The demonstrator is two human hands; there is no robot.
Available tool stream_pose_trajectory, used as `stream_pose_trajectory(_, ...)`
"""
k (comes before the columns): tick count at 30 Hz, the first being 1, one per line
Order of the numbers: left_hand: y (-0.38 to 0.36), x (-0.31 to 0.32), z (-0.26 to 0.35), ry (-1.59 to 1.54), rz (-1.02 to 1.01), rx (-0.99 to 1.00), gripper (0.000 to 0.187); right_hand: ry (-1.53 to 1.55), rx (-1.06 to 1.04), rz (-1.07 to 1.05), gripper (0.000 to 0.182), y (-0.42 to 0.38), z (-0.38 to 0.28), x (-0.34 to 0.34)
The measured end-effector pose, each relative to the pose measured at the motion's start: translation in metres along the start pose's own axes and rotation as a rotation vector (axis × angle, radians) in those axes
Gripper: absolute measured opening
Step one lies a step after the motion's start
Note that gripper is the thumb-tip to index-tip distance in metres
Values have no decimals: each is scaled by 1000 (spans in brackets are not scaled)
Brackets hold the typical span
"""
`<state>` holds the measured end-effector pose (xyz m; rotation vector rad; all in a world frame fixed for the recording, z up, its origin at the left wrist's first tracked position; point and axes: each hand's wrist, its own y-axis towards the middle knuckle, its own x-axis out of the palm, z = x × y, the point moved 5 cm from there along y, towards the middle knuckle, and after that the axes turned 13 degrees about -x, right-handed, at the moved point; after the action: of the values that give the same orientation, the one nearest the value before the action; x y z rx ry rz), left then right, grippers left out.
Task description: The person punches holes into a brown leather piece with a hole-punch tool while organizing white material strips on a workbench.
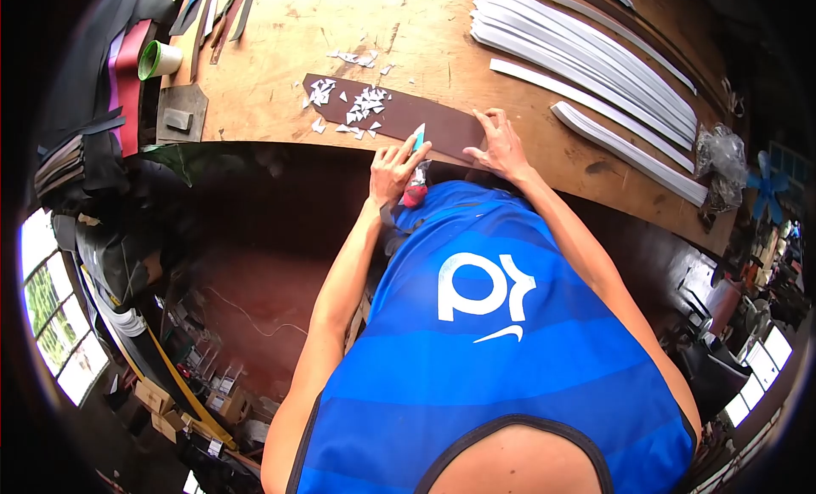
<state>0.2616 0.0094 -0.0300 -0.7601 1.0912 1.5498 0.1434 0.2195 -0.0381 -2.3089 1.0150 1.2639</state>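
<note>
My left hand point(394, 173) is closed at the table's front edge, around what looks like a knife point(419, 137) with a pointed teal-and-white end. A red end point(415, 195) wrapped in clear material shows below this hand. Under the pointed end lies a long dark brown strip point(425, 120), tapered at its left end. My right hand point(503, 145) rests at the strip's right end, thumb and fingers spread. Small white triangular scraps point(365, 105) are scattered over the strip's left half and on the wood beside it.
Stacked long white strips point(586, 65) cover the right of the wooden table point(255, 94), with a bundle of curved strips point(629, 154) nearer me. Crumpled clear plastic point(721, 167) sits at the right corner. A green-rimmed cup point(160, 60) and dark strips point(229, 22) are at the left.
</note>
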Motion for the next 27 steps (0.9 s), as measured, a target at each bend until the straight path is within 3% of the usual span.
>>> stream_pose_trajectory(1,-1,1,0,0,1,-3,52,0,-2,-2,82,-3,3,-3)
stream_pose_trajectory(3,-5,2,-1,85,16,19,52,5,92,80,56,-12,17,-11)
stream_pose_trajectory(4,-7,2,-4,87,14,16,52,8,91,77,56,-15,23,-11)
stream_pose_trajectory(6,-8,6,-10,111,-30,5,54,59,189,83,38,-23,43,-16)
stream_pose_trajectory(7,-7,4,-15,-34,-33,-72,55,7,152,184,24,-26,45,-27)
stream_pose_trajectory(8,-8,6,-23,-245,-91,-254,56,-19,165,184,24,-30,52,-37)
stream_pose_trajectory(9,-5,5,-26,-455,65,-282,53,-29,211,248,19,-34,58,-52)
stream_pose_trajectory(10,-10,16,-35,-518,-29,-523,35,-35,254,313,14,-39,65,-65)
stream_pose_trajectory(11,-14,25,-45,-777,-70,-712,33,-97,312,374,10,-44,73,-77)
stream_pose_trajectory(12,-18,31,-53,-1028,-110,-903,33,-107,325,420,10,-50,88,-81)
stream_pose_trajectory(14,-29,40,-69,-1208,-83,-1061,38,-129,421,402,10,-57,102,-92)
stream_pose_trajectory(18,-61,35,-79,-1370,-48,-1252,40,-276,402,301,18,-63,123,-95)
stream_pose_trajectory(22,-83,19,-79,-1413,39,-1317,41,-329,359,309,19,-62,130,-97)
stream_pose_trajectory(27,-74,9,-75,-1387,37,-1248,42,-316,365,303,19,-61,135,-97)
